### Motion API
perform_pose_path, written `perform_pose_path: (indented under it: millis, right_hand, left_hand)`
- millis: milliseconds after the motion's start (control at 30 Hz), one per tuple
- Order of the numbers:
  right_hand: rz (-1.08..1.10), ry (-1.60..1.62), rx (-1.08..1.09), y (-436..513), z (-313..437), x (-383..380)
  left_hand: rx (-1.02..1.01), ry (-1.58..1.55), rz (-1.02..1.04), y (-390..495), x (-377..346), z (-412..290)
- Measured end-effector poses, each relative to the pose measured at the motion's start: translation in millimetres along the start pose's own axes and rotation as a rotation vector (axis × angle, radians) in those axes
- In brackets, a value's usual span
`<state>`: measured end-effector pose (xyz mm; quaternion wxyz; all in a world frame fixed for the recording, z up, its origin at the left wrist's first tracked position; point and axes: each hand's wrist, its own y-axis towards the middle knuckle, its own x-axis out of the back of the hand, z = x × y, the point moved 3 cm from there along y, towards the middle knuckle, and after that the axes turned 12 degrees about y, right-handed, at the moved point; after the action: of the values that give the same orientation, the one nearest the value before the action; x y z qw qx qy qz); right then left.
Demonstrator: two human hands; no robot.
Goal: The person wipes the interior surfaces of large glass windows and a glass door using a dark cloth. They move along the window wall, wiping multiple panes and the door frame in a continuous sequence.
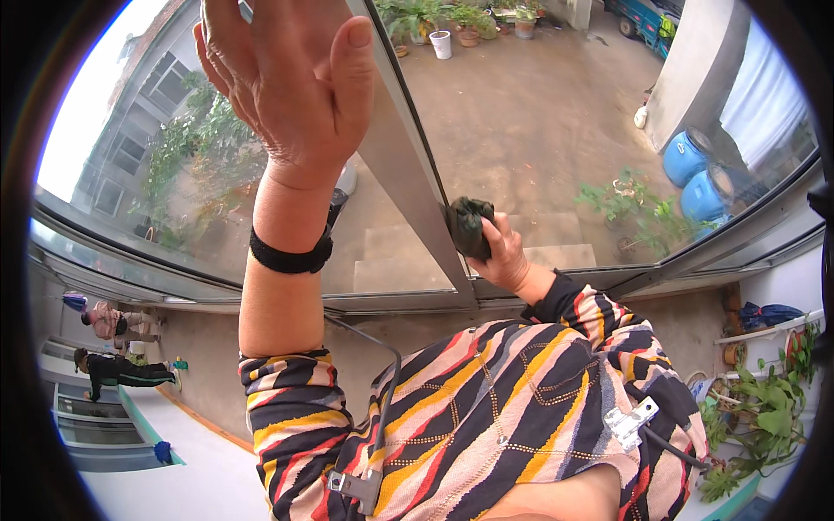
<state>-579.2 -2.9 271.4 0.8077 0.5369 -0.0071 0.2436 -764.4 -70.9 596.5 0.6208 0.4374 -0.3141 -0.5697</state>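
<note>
My left hand (287, 84) is raised in front of a glass pane at the upper left, its thumb apart from the fingers. The picture's top edge cuts off the fingertips, and I see nothing held in it. A black strap (290, 254) goes round that wrist. Lower and to the right, my right hand (508, 254) grips a crumpled dark green cloth (470, 228). The cloth lies against the edge of the upright metal window frame (407, 169), beside the right glass pane (521, 130).
Through the glass show a concrete yard, potted plants (441, 44), blue plastic barrels (707, 189) and a blue vehicle (642, 26). Indoors, two people (107, 319) stand far left near other windows (91, 417). Leafy houseplants (769, 410) stand at right. A cable (394, 384) hangs on my patterned top.
</note>
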Motion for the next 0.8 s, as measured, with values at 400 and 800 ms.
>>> perform_pose_path:
  millis: [400, 800]
  right_hand:
    - [-0.071, 0.123, 0.057, 147.9, 57.6, 24.7]
    - [-0.181, -0.362, 0.421, 321.8, 141.5, 152.3]
  left_hand:
    - [0.013, 0.038, 0.033, -7.4, 13.2, 9.3]
    - [0.172, 0.077, 0.173, 9.2, 27.1, -13.1]
